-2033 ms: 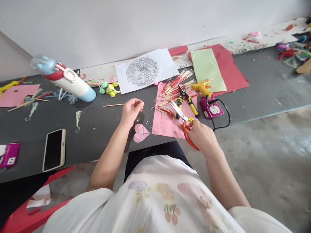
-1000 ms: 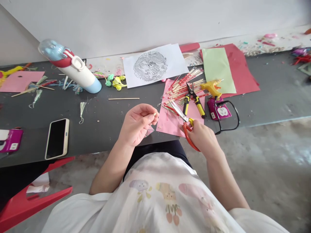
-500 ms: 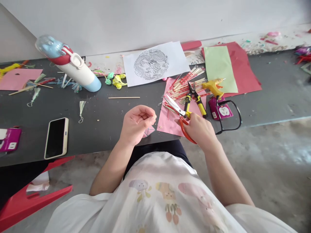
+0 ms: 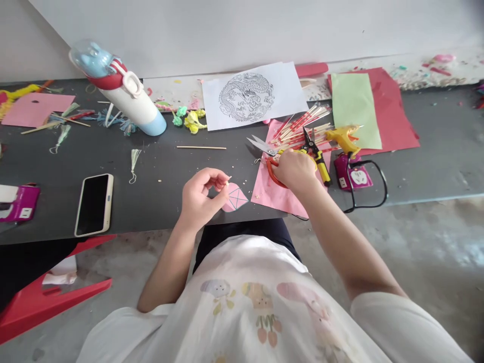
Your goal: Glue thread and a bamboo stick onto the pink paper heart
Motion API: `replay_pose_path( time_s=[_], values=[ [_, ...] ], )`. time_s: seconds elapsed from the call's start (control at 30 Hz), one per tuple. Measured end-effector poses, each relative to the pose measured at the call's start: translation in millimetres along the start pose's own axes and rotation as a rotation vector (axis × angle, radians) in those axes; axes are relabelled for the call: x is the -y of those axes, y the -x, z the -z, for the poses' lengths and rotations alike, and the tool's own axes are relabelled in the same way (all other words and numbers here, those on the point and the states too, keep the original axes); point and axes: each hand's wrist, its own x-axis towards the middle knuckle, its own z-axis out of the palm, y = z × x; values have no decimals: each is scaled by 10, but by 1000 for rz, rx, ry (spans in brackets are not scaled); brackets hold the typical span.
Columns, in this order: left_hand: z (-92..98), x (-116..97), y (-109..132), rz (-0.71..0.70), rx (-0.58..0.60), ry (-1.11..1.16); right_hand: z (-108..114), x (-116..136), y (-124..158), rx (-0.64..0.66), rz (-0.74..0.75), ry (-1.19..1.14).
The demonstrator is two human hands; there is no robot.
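My left hand (image 4: 202, 199) is held over the table's near edge, thumb and fingers pinched on a tiny pale piece (image 4: 227, 183) too small to name. Just right of those fingertips lies a small pink paper shape (image 4: 238, 198) marked with crossing dark lines. My right hand (image 4: 297, 170) is closed around the orange and yellow handles of a pair of scissors (image 4: 271, 151). Its blades point left, spread apart, above the edge of a pink sheet (image 4: 270, 189). Beside that hand are yellow-and-black pliers (image 4: 319, 161), partly covered.
Behind the scissors lies a bundle of red-and-natural sticks (image 4: 300, 126). A yellow glue gun (image 4: 345, 138) sits to the right with a purple box (image 4: 353, 176). One thin stick (image 4: 201, 147), a phone (image 4: 94, 204), a bottle (image 4: 124, 93) and a dragon print (image 4: 253, 98) lie or stand around.
My right hand has moved away from me over the pink sheet with the scissors, whose blades have spread wider. My left hand has shifted left, uncovering more of the pink shape.
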Motion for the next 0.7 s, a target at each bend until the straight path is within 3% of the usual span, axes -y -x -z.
replay_pose_path(
  time_s=[0.17,0.33,0.53,0.7],
  values=[
    [-3,25,90,-170,-87,-360,-41,162,-151,41,24,40],
    [17,-34,107,-370,-42,-581,-55,285,-158,60,88,39],
    [26,-28,89,-439,-12,-660,-105,334,-93,59,135,49],
    [20,-10,86,-374,4,-548,-102,326,-32,33,145,49]
  ],
)
